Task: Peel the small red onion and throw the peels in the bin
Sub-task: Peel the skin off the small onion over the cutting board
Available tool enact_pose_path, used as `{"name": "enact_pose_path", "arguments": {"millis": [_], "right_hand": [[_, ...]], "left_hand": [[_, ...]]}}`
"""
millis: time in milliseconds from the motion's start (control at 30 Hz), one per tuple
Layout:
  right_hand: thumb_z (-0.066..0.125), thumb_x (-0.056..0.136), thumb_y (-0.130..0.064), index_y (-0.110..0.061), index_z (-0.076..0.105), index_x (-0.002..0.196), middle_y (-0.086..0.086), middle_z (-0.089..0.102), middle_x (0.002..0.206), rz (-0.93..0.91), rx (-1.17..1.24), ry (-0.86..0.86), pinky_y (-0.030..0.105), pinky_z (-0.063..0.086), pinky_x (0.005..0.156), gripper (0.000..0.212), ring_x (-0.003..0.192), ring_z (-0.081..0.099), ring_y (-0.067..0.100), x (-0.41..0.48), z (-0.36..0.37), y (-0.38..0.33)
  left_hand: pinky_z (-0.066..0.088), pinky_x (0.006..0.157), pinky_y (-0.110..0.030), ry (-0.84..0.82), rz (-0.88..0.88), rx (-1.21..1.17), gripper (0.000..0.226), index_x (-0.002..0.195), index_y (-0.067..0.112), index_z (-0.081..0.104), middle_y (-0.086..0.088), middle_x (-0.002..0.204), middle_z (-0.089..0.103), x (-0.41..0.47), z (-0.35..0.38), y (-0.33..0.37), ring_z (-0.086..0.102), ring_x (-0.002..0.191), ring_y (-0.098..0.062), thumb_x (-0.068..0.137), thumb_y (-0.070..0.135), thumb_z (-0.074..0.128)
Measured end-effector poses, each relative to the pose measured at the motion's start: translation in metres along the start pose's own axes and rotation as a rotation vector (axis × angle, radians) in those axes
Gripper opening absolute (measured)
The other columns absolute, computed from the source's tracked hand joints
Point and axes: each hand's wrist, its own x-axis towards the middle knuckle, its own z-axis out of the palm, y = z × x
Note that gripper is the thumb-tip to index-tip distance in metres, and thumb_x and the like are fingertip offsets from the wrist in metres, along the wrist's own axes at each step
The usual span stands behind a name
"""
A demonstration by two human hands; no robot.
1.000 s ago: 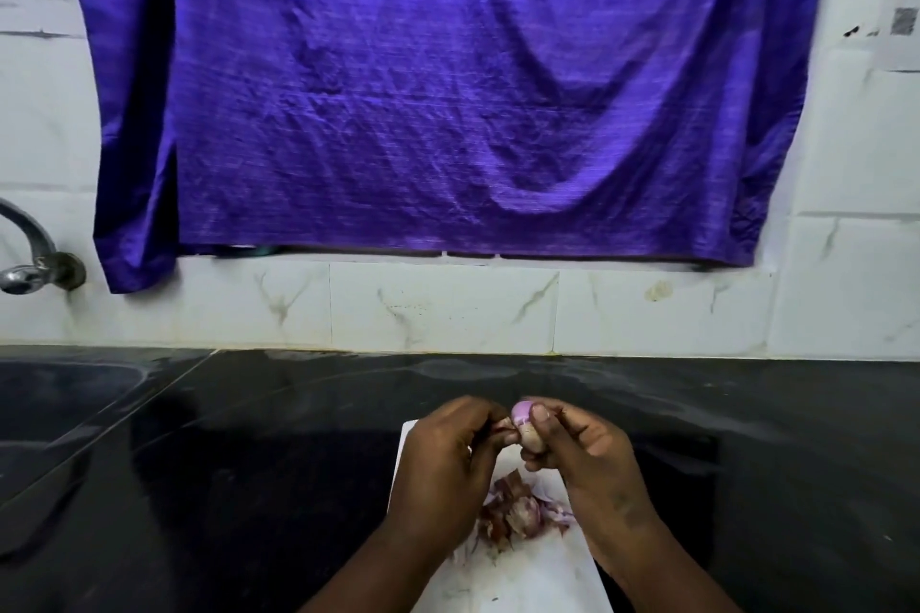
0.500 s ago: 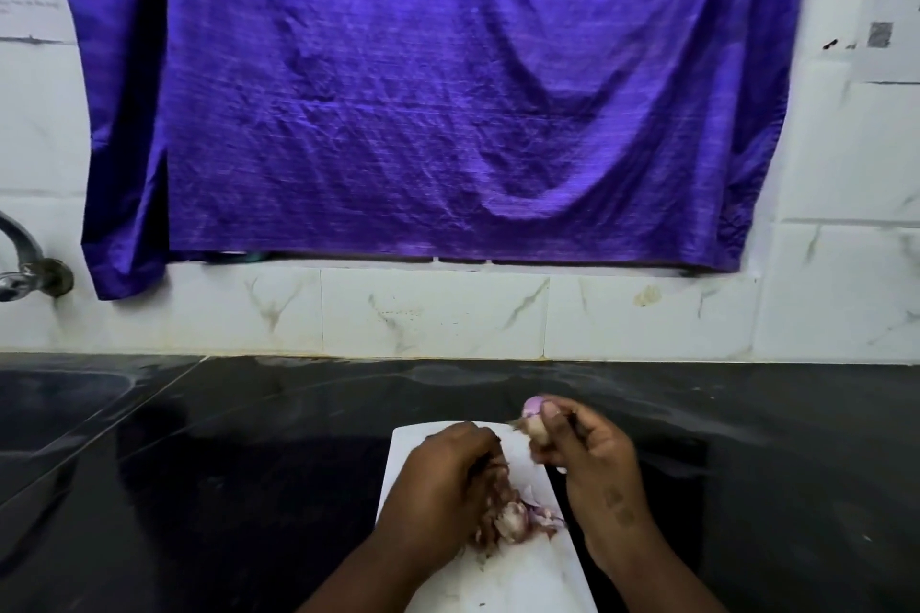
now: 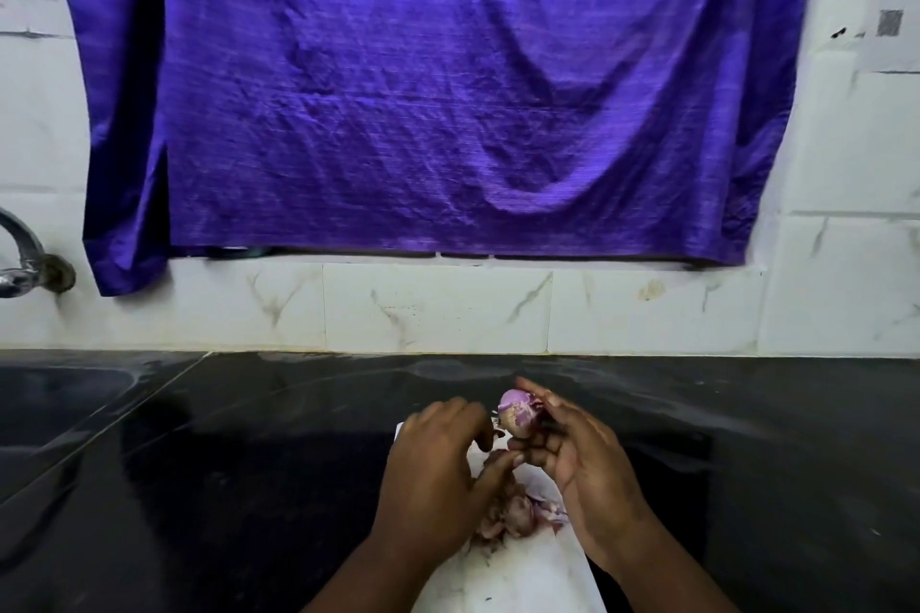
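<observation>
R hand (image 3: pixel 582 460) grips onion (image 3: pixel 517 415), tip up, slight tilt. L hand (image 3: pixel 438 468) just left of it, curled toward skin; pinching or not, can't tell. Loose peels (image 3: pixel 517 513) below.

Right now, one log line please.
step: peeling | right hand: holds small purple-red onion | left hand: fingertips beside it | papery peels: piled on white board

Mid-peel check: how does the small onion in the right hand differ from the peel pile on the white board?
The small purple-and-cream onion is one rounded bulb; the pile of brownish-pink peels is loose scraps. The onion is held up in the right hand; the peels lie on the white board. Both show purplish tones.
</observation>
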Motion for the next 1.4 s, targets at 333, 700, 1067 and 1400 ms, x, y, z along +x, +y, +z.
{"name": "enact_pose_path", "arguments": {"millis": [333, 700, 1067, 1400], "right_hand": [[0.062, 0.095, -0.001, -0.02, 0.074, 0.123, 0.007, 0.08, 0.112, -0.018, -0.166, -0.026, 0.04, 0.061, 0.085, 0.035, 0.105, 0.076, 0.026, -0.005, 0.001, -0.003], [0.06, 0.094, 0.001, -0.014, 0.078, 0.111, 0.009, 0.081, 0.105, -0.044, -0.292, -0.027, 0.041, 0.062, 0.085, 0.029, 0.1, 0.077, 0.027, -0.008, 0.003, -0.006], [0.052, 0.099, -0.002, -0.018, 0.079, 0.103, 0.009, 0.081, 0.096, 0.017, -0.286, 0.032, 0.036, 0.063, 0.069, 0.031, 0.089, 0.077, 0.026, -0.009, 0.005, -0.005], [0.051, 0.101, -0.008, -0.017, 0.077, 0.093, 0.016, 0.077, 0.091, 0.014, -0.256, -0.022, 0.038, 0.058, 0.072, 0.029, 0.081, 0.07, 0.022, -0.008, 0.008, -0.004]], "left_hand": [[0.051, 0.093, -0.019, -0.024, 0.033, -0.219, 0.038, 0.123, 0.037, 0.059, 0.027, 0.123, 0.055, 0.005, -0.006, 0.009, 0.056, 0.116, 0.0, 0.091, 0.031, 0.079], [0.039, 0.079, -0.008, -0.091, -0.019, -0.307, 0.026, 0.104, 0.029, 0.055, 0.019, 0.101, 0.053, 0.003, -0.007, 0.008, 0.053, 0.098, -0.006, 0.091, 0.031, 0.078], [0.037, 0.076, -0.008, -0.118, 0.046, -0.266, 0.028, 0.098, 0.028, 0.053, 0.022, 0.098, 0.049, 0.005, -0.008, 0.006, 0.048, 0.095, -0.001, 0.09, 0.043, 0.075], [0.044, 0.072, -0.019, -0.029, 0.054, -0.264, 0.027, 0.1, 0.025, 0.057, 0.016, 0.096, 0.053, 0.002, -0.005, 0.01, 0.053, 0.088, -0.009, 0.091, 0.045, 0.073]]}}
